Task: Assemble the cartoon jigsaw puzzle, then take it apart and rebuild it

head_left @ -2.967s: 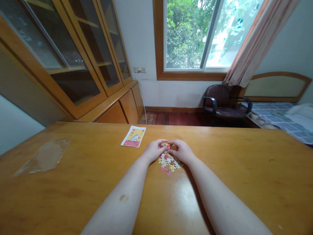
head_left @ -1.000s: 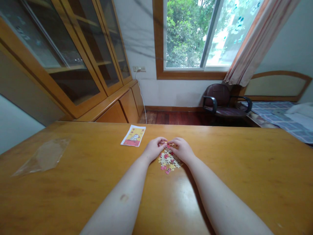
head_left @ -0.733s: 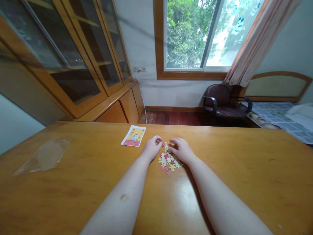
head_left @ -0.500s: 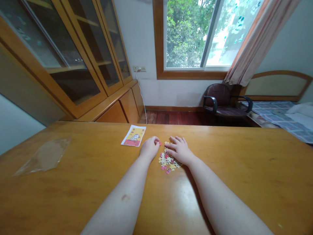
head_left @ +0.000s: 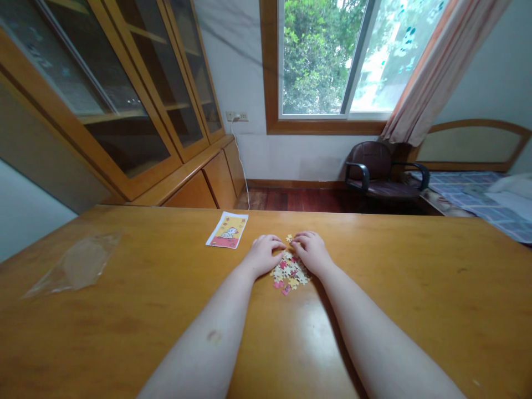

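A loose heap of small jigsaw puzzle pieces (head_left: pixel 290 270) in cream, yellow and pink lies on the table. At its left edge is my left hand (head_left: pixel 262 255), with fingers reaching over the upper part of the heap and the thumb apart from them. My right hand (head_left: pixel 311 252) rests along the upper right side, its fingers bent toward the left hand and its fingertips touching or very near the pieces. Between the fingertips of both hands, a yellow puzzle piece (head_left: pixel 289 238) shows at the top. The palms hide some pieces.
A picture card (head_left: pixel 228 230) with a white animal on yellow and pink lies left of my hands. Farther left is a clear plastic bag (head_left: pixel 78 263) on the wooden table (head_left: pixel 166 288). Beyond the far edge stand a chair (head_left: pixel 374 166) and a glass-door cabinet (head_left: pixel 158 111).
My left hand has moved right, from a pinch with a pink piece at its fingertips to fingers over the heap. My right hand has shifted slightly right, its fingers drawn in from their earlier spread.
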`<state>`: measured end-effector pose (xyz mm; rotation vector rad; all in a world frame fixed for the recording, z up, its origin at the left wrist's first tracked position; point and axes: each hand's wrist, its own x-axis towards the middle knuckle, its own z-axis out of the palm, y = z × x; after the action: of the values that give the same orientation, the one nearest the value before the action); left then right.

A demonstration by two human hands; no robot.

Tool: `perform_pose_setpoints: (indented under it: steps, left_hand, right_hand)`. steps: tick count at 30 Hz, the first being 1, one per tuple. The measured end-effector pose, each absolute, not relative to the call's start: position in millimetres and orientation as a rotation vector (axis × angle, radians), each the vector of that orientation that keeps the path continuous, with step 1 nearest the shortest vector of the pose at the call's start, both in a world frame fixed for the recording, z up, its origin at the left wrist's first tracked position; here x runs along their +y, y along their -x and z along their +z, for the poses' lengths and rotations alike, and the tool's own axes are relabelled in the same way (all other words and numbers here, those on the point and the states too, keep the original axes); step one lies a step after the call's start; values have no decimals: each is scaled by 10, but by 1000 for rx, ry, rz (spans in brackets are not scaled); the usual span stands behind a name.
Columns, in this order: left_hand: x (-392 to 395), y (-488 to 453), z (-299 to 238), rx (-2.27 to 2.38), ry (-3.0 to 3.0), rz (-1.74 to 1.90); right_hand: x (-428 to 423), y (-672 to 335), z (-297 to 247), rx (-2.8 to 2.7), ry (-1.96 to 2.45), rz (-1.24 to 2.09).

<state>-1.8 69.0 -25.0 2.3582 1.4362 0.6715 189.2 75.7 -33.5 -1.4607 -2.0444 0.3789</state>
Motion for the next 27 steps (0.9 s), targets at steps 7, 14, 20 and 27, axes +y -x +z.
perform_pose_setpoints:
  steps: [7, 14, 20, 27]
  left_hand:
    - [725, 28, -247, 1436, -2312, 668]
    - [745, 26, -262, 1429, -2145, 715]
    - [740, 19, -230, 1419, -2072, 843]
    - [749, 25, -230, 1524, -2160, 782]
  right_hand:
    - [745, -1861, -394, -2163, 1280, 405]
    - [769, -1859, -422, -2138, 1249, 443]
    - [775, -1864, -389, -2085, 1227, 495]
    - [757, -1863, -387, -2138, 1229, 452]
